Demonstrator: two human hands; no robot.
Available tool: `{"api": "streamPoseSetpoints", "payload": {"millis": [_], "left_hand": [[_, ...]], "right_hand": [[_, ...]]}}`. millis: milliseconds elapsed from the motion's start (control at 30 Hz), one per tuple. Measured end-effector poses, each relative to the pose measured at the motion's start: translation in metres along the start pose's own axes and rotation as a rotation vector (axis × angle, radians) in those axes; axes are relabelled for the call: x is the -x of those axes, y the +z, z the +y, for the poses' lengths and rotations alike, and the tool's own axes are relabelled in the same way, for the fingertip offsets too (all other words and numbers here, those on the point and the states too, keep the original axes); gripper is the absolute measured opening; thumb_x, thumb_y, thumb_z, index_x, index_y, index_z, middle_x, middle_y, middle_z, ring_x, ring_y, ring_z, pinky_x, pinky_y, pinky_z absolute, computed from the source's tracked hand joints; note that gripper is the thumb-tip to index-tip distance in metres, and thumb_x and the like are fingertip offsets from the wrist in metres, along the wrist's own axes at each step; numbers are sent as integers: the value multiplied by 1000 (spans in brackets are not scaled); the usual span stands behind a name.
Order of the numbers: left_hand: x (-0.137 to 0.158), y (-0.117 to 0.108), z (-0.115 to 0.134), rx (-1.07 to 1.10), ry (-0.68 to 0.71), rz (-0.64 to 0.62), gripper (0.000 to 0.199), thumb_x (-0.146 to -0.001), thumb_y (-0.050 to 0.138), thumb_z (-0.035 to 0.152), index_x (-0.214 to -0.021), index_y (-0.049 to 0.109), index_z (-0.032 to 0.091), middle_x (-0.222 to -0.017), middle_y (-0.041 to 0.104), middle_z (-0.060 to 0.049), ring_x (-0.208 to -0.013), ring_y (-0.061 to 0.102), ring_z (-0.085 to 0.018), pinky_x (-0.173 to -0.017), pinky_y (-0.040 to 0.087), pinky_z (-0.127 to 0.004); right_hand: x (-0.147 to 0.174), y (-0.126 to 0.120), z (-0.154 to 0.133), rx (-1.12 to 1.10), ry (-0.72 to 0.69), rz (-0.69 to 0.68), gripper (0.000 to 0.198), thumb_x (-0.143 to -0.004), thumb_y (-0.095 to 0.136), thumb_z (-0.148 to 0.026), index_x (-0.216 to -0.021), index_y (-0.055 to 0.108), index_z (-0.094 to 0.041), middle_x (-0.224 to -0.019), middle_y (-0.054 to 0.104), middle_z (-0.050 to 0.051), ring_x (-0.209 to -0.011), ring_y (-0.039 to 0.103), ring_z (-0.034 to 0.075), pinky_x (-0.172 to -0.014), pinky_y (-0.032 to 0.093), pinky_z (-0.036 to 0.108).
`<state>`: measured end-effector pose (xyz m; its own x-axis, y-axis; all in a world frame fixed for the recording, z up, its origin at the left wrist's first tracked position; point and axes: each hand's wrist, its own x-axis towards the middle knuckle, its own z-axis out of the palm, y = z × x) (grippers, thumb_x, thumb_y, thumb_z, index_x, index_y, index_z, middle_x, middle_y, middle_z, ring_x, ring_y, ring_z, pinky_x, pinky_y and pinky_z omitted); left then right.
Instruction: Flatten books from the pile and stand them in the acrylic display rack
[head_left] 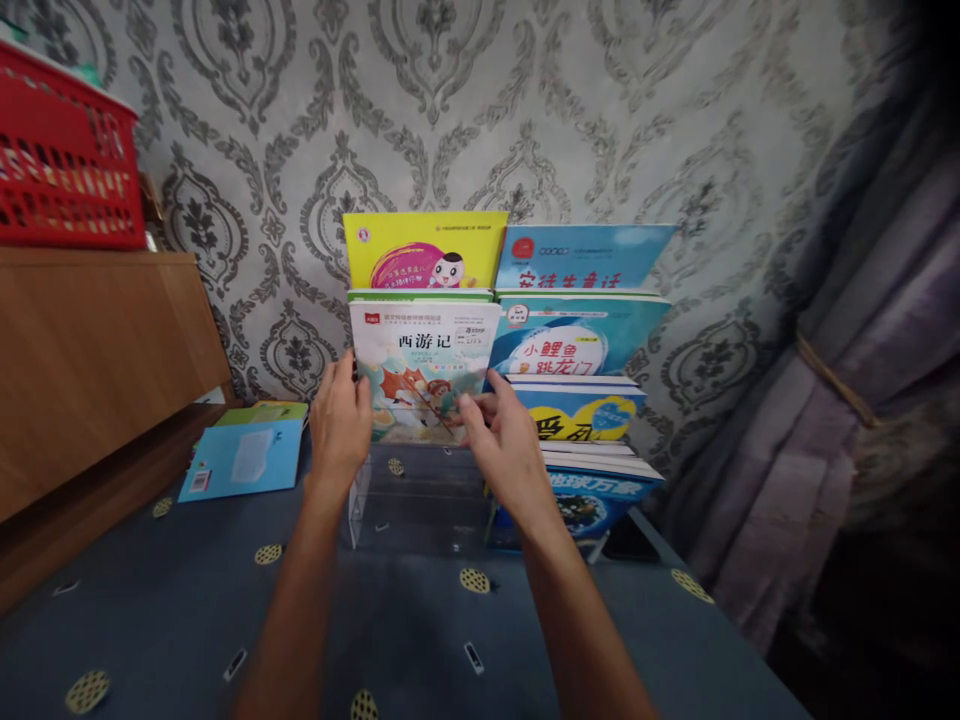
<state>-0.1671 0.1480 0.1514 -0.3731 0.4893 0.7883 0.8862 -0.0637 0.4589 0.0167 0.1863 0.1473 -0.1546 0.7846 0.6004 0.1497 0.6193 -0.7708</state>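
Note:
A white-covered storybook (420, 345) with an orange and teal picture stands upright in the left column of a clear tiered book rack (420, 500). My left hand (341, 420) is closed at the book's left edge, its fingers partly behind it. At the right edge, my right hand (506, 430) grips the same book, thumb on the front cover. Behind it rise a thin green edge and a yellow book (427, 235). The right column holds a blue book (589, 255), a teal book (585, 335), a yellow-and-blue book (600, 415) and a dark blue book (611, 500).
Light blue and green books (244, 460) lie flat on the dark patterned cloth (405, 620). A wooden cabinet (105, 350) at left carries a red basket (67, 150). A dark flat object (630, 540) lies beside the rack. Patterned wallpaper is behind; a tied curtain (810, 450) hangs right.

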Motion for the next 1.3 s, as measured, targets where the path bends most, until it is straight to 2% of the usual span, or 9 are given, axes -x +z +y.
{"api": "streamPoseSetpoints", "payload": {"millis": [267, 467, 1100, 1300], "left_hand": [[-1, -1, 1, -34, 3, 0, 40, -95, 43, 21, -134, 53, 16, -125, 63, -16, -116, 62, -31, -100, 51, -51], [-1, 0, 3, -36, -8, -4, 40, -96, 42, 21, -133, 54, 17, -124, 63, -15, -116, 62, -31, -101, 50, -51], [0, 1, 4, -24, -2, 17, 38, -94, 43, 19, -130, 54, 18, -119, 64, -14, -115, 61, -31, -99, 50, -49], [0, -1, 4, -39, -18, -7, 38, -94, 43, 18, -131, 55, 17, -119, 63, -15, -115, 62, -31, -100, 50, -49]], "right_hand": [[0, 5, -1, -67, 76, 0, 77, -87, 50, -49, -150, 37, -6, -88, 73, 13, -80, 70, 26, -64, 53, 39], [-2, 2, -5, -116, 141, -8, 74, -87, 50, -48, -145, 40, -3, -81, 74, 13, -70, 70, 23, -62, 52, 38], [-3, -5, -11, -177, 189, -81, 74, -85, 53, -45, -143, 40, -2, -76, 74, 11, -60, 69, 21, -61, 55, 38], [-4, -12, -9, -169, 175, -89, 73, -85, 54, -49, -141, 47, -2, -75, 74, 10, -59, 69, 21, -60, 56, 37]]}}
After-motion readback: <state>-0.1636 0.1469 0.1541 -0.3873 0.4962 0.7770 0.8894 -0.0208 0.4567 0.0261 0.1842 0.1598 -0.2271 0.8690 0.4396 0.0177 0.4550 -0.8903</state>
